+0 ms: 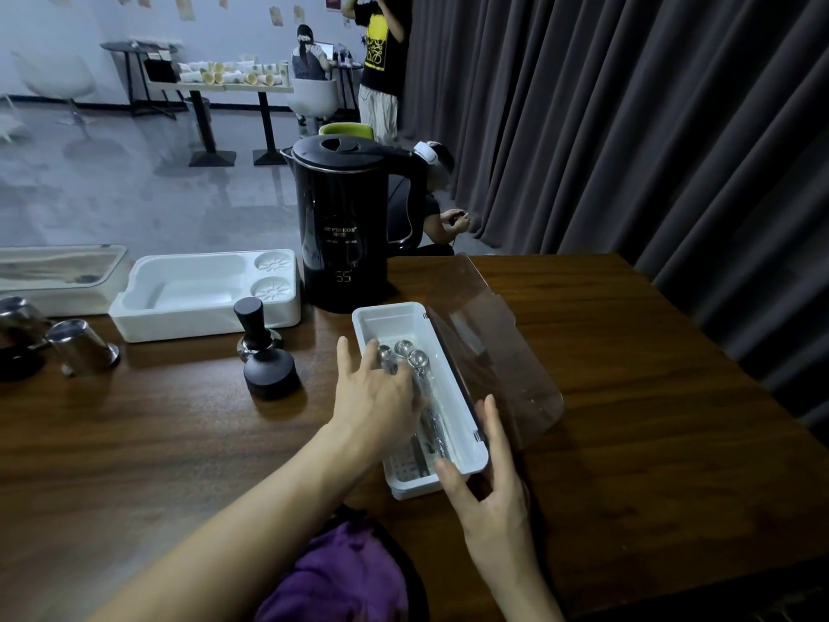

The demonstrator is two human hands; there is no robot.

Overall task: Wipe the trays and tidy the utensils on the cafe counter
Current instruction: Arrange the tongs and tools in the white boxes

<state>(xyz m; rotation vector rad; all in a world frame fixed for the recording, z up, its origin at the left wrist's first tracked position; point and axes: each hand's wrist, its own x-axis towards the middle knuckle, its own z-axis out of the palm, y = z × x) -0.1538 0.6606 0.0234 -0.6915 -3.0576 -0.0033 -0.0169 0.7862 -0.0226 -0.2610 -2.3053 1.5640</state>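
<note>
Near centre of the counter, utensil-tidying step: left hand lies over spoons inside the white utensil box, grasp unclear; right hand, fingers straight, steadies its near corner; next, probably align spoons and close the clear lid.

Dim, cool light throughout. Dark wood counter at 6 o'clock. Grey pleated curtain runs from 12 round to 3 o'clock. Pale wall at 10 to 11 o'clock, with paper slips stuck along its top. Grey floor between. At 11 o'clock, a long light-topped table stands on black pedestal legs. One white shell chair is at 10 o'clock, and a second chair at the table's right end.
</note>
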